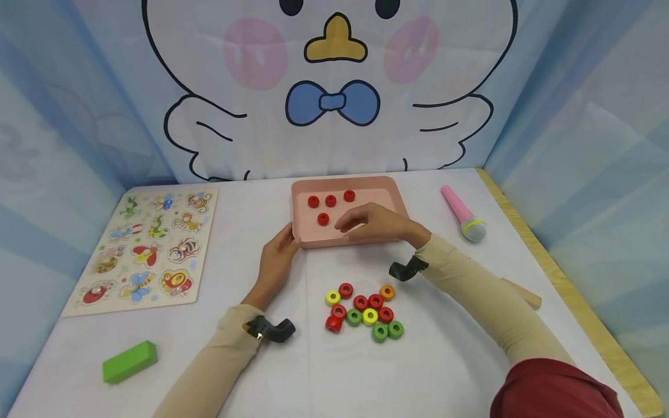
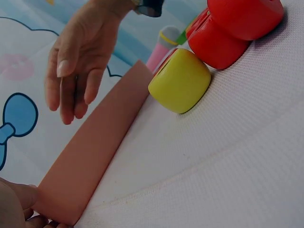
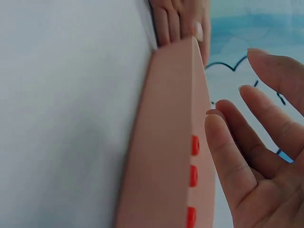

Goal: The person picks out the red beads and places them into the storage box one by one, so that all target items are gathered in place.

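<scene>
The left hand (image 1: 276, 258) is gripping the near left corner of the pink tray (image 1: 313, 235), thumb at the rim. The right hand (image 1: 376, 223) is hovering over the tray, fingers loosely bent and apart, holding nothing. Four red beads (image 1: 331, 201) are lying inside the tray, which is resting on the white surface (image 1: 428, 371). Mixed-colour beads (image 1: 375, 301) are sitting grouped on its near side. A pink microphone (image 1: 453, 203) is lying to the right.

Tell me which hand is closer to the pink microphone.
Right. The right hand is over the tray, to the left of the pink microphone; the left hand grips the tray's near left corner, farther away.
</scene>
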`<act>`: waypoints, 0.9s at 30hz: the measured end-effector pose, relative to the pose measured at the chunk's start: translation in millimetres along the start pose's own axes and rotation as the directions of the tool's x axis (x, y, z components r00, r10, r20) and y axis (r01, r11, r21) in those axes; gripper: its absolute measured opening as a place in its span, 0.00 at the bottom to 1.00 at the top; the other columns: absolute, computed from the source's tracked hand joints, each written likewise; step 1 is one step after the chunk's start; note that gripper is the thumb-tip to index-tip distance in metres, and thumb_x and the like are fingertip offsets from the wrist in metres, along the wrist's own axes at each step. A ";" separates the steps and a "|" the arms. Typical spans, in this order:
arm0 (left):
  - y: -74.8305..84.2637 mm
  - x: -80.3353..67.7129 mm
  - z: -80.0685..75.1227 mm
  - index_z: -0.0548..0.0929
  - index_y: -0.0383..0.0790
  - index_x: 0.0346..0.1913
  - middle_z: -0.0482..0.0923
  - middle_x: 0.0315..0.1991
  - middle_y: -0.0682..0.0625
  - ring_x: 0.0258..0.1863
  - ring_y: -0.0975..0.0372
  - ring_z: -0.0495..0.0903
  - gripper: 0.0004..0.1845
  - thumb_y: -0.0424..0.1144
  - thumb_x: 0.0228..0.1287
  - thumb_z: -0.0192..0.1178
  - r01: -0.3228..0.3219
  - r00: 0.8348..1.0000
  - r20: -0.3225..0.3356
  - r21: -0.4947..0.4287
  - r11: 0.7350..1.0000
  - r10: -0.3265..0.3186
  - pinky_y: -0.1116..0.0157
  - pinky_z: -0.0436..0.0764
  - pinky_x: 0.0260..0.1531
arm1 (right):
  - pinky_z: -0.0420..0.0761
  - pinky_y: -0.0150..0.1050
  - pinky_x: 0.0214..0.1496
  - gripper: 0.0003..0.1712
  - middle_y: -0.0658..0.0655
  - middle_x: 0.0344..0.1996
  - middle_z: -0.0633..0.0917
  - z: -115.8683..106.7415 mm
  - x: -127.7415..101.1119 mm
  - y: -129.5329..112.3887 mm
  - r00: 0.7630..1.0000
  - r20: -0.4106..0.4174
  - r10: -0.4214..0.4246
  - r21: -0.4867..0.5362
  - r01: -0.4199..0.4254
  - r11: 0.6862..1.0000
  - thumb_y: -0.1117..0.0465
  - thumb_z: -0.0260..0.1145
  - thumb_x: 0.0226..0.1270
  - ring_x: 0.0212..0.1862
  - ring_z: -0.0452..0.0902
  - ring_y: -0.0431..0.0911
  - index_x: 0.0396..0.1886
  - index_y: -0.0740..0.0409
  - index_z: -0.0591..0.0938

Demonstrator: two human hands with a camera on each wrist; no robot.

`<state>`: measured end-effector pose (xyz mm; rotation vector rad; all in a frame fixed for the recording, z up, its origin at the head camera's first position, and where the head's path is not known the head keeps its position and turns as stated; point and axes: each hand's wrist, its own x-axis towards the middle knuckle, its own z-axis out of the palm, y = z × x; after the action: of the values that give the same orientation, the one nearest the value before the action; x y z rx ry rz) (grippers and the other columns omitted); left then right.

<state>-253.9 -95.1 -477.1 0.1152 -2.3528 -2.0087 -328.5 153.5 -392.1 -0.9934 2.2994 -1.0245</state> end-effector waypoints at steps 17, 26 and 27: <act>-0.7 0.4 0.3 0.63 0.40 0.75 0.63 0.72 0.49 0.69 0.63 0.63 0.30 0.41 0.74 0.56 -0.034 0.999 0.009 -0.016 0.999 0.034 0.67 0.68 0.64 | 0.80 0.37 0.53 0.17 0.46 0.43 0.85 55.6 -30.1 3.1 0.963 0.270 0.022 0.073 -0.044 0.996 0.60 0.75 0.60 0.46 0.80 0.43 0.49 0.54 0.86; -1.3 -0.6 0.8 0.62 0.41 0.75 0.63 0.72 0.49 0.70 0.63 0.63 0.30 0.41 0.75 0.55 -0.034 0.999 0.007 -0.017 0.999 0.035 0.68 0.68 0.64 | 0.82 0.38 0.49 0.13 0.45 0.40 0.85 55.5 -25.6 5.6 0.951 0.309 -0.010 0.036 -0.001 0.999 0.60 0.74 0.60 0.41 0.80 0.43 0.45 0.52 0.87; -1.9 -0.7 0.8 0.62 0.40 0.75 0.63 0.72 0.49 0.70 0.63 0.63 0.30 0.41 0.75 0.55 -0.036 0.999 0.007 -0.023 0.999 0.036 0.67 0.68 0.64 | 0.82 0.38 0.49 0.13 0.45 0.40 0.85 54.8 -24.3 5.2 0.947 0.320 -0.014 0.034 0.004 0.999 0.60 0.74 0.60 0.41 0.80 0.43 0.45 0.52 0.87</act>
<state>-253.2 -94.6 -479.0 0.0641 -2.3178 -2.0225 -280.8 149.2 -428.6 -1.0708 2.0074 -0.8308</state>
